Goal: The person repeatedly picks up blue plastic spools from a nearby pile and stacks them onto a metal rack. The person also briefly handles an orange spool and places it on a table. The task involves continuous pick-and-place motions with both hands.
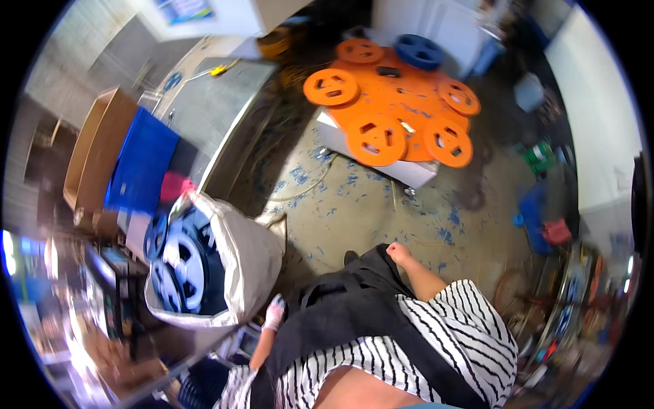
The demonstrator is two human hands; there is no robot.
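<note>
My left hand (274,313), in a pale glove, hangs low beside a large white woven sack (248,255); blur hides how its fingers lie. Blue spoked plastic wheels (184,262) fill the sack's open top. Over the edge of my black apron (340,300), my right hand (400,254) is closed, bare and fist-like; what it holds, if anything, is hidden. Farther ahead stands an orange multi-station table (402,92). Around its rim sit several round orange discs (377,140) with slots, and one blue wheel (419,52) is at the back.
A grey worktop (218,102) runs along the left, with a blue bin (139,160) and a cardboard box (95,150) next to it. Blue scraps and a hose (306,189) litter the concrete floor (327,225). Cluttered shelving (565,320) lines the right.
</note>
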